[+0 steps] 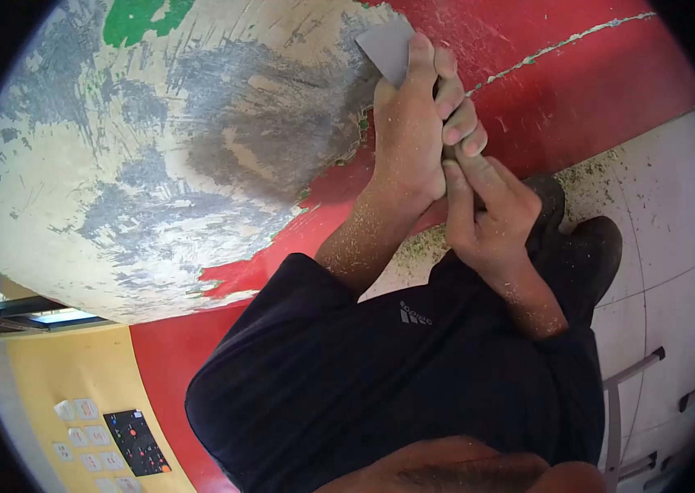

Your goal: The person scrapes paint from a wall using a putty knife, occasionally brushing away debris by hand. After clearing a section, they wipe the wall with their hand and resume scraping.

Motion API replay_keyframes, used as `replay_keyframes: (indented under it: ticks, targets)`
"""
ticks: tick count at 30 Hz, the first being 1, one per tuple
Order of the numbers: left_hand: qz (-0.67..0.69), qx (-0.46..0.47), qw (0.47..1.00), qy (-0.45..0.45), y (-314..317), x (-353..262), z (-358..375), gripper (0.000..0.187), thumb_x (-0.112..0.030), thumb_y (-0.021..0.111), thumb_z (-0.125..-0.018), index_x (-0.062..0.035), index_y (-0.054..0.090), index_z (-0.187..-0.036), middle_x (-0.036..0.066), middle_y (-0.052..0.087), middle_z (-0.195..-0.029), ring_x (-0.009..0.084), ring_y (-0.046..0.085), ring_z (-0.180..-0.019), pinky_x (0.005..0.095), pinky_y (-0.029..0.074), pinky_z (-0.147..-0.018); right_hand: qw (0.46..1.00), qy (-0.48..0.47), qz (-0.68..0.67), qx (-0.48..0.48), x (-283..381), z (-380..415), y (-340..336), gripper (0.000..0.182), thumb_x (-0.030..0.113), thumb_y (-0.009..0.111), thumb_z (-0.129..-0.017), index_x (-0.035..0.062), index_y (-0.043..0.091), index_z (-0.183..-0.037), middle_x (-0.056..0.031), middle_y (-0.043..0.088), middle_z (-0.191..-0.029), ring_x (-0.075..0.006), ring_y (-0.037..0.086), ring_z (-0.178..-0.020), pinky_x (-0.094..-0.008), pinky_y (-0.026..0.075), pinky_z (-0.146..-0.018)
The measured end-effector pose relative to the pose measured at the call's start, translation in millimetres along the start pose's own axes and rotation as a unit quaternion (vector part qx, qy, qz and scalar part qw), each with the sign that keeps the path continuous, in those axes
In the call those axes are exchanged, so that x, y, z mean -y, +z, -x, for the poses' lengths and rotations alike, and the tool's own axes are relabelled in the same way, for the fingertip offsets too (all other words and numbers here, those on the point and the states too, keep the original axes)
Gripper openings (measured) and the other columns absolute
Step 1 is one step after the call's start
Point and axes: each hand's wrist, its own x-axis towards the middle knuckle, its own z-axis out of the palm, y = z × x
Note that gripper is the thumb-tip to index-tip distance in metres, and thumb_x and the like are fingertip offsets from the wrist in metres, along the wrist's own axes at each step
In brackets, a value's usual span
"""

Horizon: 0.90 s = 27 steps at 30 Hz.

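A paint scraper with a flat grey blade (386, 51) is at the top middle, its blade against or very near the wall. My left hand (413, 135) is closed around the scraper just behind the blade, the thumb stretched along it. My right hand (491, 205) grips the lower end of the handle, close below the left fingers. Most of the handle is hidden by my fingers. In front of the blade is the scraped patch of wall (257, 148), grey and cream with ragged edges. Red paint (573, 90) borders it. Small flakes cling to both forearms.
Paint flakes (590, 185) litter the pale tiled floor (676, 214) beside my dark shoes (590, 255). A cracked line (561, 51) crosses the red paint. Metal legs (614, 419) stand at lower right. A yellow wall (35, 361) carries a dark poster (135, 444) and several paper cards.
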Motion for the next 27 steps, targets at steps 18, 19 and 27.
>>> replay_keyframes:
  ticks: [18, 19, 27]
  targets:
    - [0.007, -0.016, 0.999, -0.043, 6.5, -8.9, 0.1, 0.040, -0.042, 0.045, -0.097, -0.0147, 0.040, -0.068, -0.004, 0.030, -0.051, 0.0087, 0.031, -0.038, 0.0256, 0.029, -0.036, 0.998, 0.018, -0.011, 0.053, 7.5, -5.0, -5.1, 0.027, -0.009, 0.060, -0.079, -0.0081, 0.063, -0.105, -0.0154, 0.056, -0.066, -0.0245, 0.054, -0.051, -0.0312, 0.046, -0.050]
    - [-0.003, -0.010, 1.000, -0.027, 6.9, -8.8, -6.2, 0.040, -0.041, 0.045, -0.097, -0.0147, 0.039, -0.067, -0.005, 0.030, -0.051, 0.0086, 0.031, -0.038, 0.0256, 0.029, -0.036, 0.999, -0.020, 0.000, 0.044, 1.9, -11.8, -4.6, 0.027, -0.009, 0.060, -0.078, -0.0079, 0.063, -0.105, -0.0153, 0.056, -0.066, -0.0240, 0.053, -0.051, -0.0310, 0.045, -0.050]
    - [-0.032, 0.005, 0.999, 0.016, 7.4, -13.3, -8.5, 0.032, -0.038, 0.045, -0.097, -0.0130, 0.044, -0.078, -0.004, 0.033, -0.054, 0.0070, 0.032, -0.040, 0.0254, 0.031, -0.037, 1.000, -0.024, -0.017, 0.008, -2.6, -12.5, 1.6, 0.029, -0.007, 0.063, -0.077, -0.0024, 0.065, -0.106, -0.0137, 0.054, -0.064, -0.0207, 0.052, -0.050, -0.0295, 0.042, -0.047]
